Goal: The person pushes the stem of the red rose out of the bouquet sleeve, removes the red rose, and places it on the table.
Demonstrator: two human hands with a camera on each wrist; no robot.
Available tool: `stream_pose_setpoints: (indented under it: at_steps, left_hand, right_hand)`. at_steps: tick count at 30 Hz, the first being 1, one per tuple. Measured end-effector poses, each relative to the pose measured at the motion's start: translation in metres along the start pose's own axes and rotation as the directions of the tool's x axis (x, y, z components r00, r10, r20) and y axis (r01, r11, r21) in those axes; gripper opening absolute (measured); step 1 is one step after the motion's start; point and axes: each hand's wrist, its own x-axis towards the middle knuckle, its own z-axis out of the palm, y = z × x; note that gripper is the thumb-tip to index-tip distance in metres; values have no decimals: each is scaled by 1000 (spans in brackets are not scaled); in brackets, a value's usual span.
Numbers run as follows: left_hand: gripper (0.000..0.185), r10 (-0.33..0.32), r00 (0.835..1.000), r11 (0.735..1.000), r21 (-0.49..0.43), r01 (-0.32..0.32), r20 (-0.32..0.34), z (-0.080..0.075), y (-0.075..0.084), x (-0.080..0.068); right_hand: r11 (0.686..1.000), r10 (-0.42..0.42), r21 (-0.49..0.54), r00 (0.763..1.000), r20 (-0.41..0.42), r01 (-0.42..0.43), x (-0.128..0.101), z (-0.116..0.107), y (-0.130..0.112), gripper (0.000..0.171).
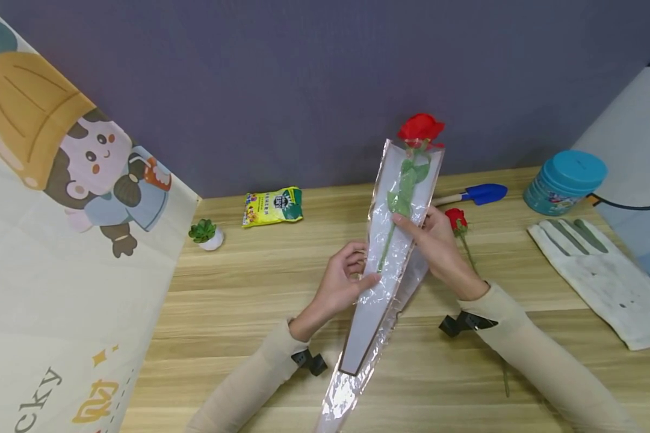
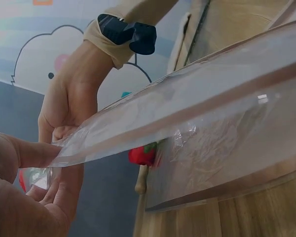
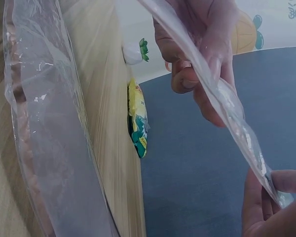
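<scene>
A red artificial rose [image 1: 421,127] with a green stem lies within a clear flower sleeve [image 1: 378,219] that has a pale panel and a brown border. Its bloom pokes out of the wide top end. My left hand [image 1: 342,278] pinches the sleeve's left edge, thumb in front near the stem's lower end. Higher up, my right hand [image 1: 439,246] grips the right edge, with the thumb across the front and the other fingers partly hidden behind. Below the held sleeve, another clear sleeve [image 1: 338,400] lies on the table, also visible in the right wrist view.
A second red rose [image 1: 456,219] lies right of my right hand, its stem partly under the sleeve. Behind it is a blue trowel [image 1: 484,193]. A turquoise tub [image 1: 566,182] and cloth with tools [image 1: 606,282] are at right; a yellow-green packet [image 1: 272,207] and potted succulent [image 1: 206,234] at left.
</scene>
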Motion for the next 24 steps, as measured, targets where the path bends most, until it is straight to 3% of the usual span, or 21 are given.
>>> stream_pose_setpoints:
  at_steps: [18,24]
  left_hand:
    - [52,2,1000,1000,23,-2,7,-5,-2,-1]
    - [50,5,1000,1000,22,-5,-7,-4,-2,-1]
  right_hand:
    - [994,-99,46,995,-20,100,1,3,4,51]
    - [995,-95,38,995,-21,96,1,4,4,49]
